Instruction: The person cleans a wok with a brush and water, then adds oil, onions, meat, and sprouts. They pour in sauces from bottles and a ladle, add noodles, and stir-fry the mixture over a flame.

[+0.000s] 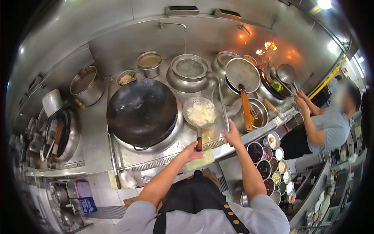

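Note:
My left hand (pixel 191 153) is closed at the dark wooden grip of a strainer (pixel 199 134). Pale white sliced food (pixel 202 113) is heaped in the strainer's bowl, over the steel stove top. Just below that hand lies a pale yellow cloth (pixel 200 160). With my right hand (pixel 233 134) I grip the long metal handle of a ladle (pixel 223 103); its bowl end is up beside the water pot (pixel 189 67). A large black wok (pixel 142 113) sits on the burner to the left of the strainer.
At the right, a co-worker (pixel 327 124) handles a wok (pixel 274 84) with flames (pixel 269 47) behind it. A round mesh strainer (pixel 242 74) with an orange handle rests over a pot. Several seasoning bowls (pixel 264 169) stand at lower right. A tap (pixel 173 24) runs into the water pot.

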A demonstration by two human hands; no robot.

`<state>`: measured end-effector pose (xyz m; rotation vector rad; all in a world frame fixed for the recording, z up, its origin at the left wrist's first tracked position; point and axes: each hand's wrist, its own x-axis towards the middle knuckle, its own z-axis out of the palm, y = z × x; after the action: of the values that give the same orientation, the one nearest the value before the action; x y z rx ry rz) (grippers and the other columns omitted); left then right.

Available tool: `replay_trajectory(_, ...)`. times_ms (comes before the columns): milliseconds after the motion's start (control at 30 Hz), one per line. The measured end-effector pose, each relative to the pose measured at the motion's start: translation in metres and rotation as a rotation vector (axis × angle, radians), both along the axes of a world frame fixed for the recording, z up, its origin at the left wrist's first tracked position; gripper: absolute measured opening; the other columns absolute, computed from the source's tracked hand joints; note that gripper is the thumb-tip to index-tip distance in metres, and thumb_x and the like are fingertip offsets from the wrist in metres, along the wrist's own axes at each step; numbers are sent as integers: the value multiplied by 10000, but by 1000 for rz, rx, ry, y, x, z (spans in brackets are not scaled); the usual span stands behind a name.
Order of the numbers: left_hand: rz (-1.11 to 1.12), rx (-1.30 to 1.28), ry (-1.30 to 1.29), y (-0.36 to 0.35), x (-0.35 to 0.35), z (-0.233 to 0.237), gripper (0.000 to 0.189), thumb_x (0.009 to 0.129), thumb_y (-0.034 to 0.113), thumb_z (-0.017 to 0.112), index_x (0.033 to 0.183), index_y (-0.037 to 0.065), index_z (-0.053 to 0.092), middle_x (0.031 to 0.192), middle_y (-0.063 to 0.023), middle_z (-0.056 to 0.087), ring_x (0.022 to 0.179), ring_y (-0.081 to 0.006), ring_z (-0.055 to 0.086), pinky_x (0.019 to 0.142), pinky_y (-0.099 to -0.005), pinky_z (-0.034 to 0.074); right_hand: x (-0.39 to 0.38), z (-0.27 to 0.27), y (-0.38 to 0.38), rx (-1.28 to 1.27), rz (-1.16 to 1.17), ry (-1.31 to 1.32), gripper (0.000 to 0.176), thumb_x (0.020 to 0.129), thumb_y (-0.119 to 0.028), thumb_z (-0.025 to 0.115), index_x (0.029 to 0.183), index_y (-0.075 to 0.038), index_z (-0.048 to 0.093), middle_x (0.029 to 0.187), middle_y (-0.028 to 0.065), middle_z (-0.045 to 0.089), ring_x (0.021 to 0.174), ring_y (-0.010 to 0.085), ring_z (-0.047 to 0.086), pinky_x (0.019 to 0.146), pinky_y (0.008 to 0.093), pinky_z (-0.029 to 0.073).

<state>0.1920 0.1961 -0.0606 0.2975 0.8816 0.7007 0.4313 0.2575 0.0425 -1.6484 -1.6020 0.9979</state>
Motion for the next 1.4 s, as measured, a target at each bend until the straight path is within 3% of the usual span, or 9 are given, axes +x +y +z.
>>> replay_trajectory(133,25,45,74,-45,-12,9,538,964,423,486,1398,144,333,1273,-123,496,1124,-286,525,870,-451,500,-31,7,97,-68,0,381,515,882,-104,570,1345,-54,350,668,36,475,446,121,465,351,277,391)
replay_trajectory(367,187,41,125,-150,-61,47,508,959,377,517,1381,127,383,1235,-95,527,1109,-230,537,883,-394,492,-94,-21,274,-134,12,300,380,902,-108,544,1229,-6,380,660,55,482,413,153,428,360,328,385)
replay_trajectory(433,218,-19,178,-151,-60,45,503,962,364,515,1383,124,381,1228,-97,532,1109,-223,537,882,-386,492,-112,-41,311,-158,49,417,176,916,-118,545,1017,-38,426,581,19,437,429,128,428,341,286,357)
replay_trajectory(533,186,-2,214,-148,-41,34,493,962,341,513,1378,111,383,1223,-102,536,1096,-215,540,869,-368,499,-116,-61,331,-722,341,1348,118,948,-121,504,946,-37,421,598,8,436,450,95,428,376,257,343)
replay_trajectory(700,92,-40,97,-62,12,28,690,937,520,483,1470,153,245,1411,-160,380,1244,-323,440,940,-466,462,-109,-25,253,-947,302,1943,140,963,-143,490,959,-3,485,696,-9,473,468,35,425,408,203,337)
replay_trajectory(767,237,-267,-153,-31,35,8,538,983,410,443,1385,70,330,1354,-216,403,1178,-366,503,960,-495,468,-97,-8,221,-927,343,1967,141,962,-131,481,994,6,492,702,-8,467,462,26,418,397,203,338)
replay_trajectory(933,407,-163,4,4,46,-36,192,980,151,436,1084,-9,462,927,-150,560,922,-299,620,816,-426,565,-54,43,135,-902,262,1869,139,955,-109,476,1032,5,498,706,-11,454,454,21,408,378,206,331)
replay_trajectory(1133,328,-117,116,8,-24,-10,399,947,269,523,1286,86,419,1216,-138,500,1150,-284,508,883,-484,504,1,54,18,-911,77,1543,153,946,-98,496,1077,-19,502,703,-13,447,453,20,400,359,202,316)
replay_trajectory(1400,167,94,324,-88,-60,12,370,927,160,505,1289,118,440,1085,-61,560,934,-191,569,761,-351,505,14,81,-122,-860,-32,1368,228,938,-84,508,1163,-52,489,708,-19,437,450,14,388,339,197,325)
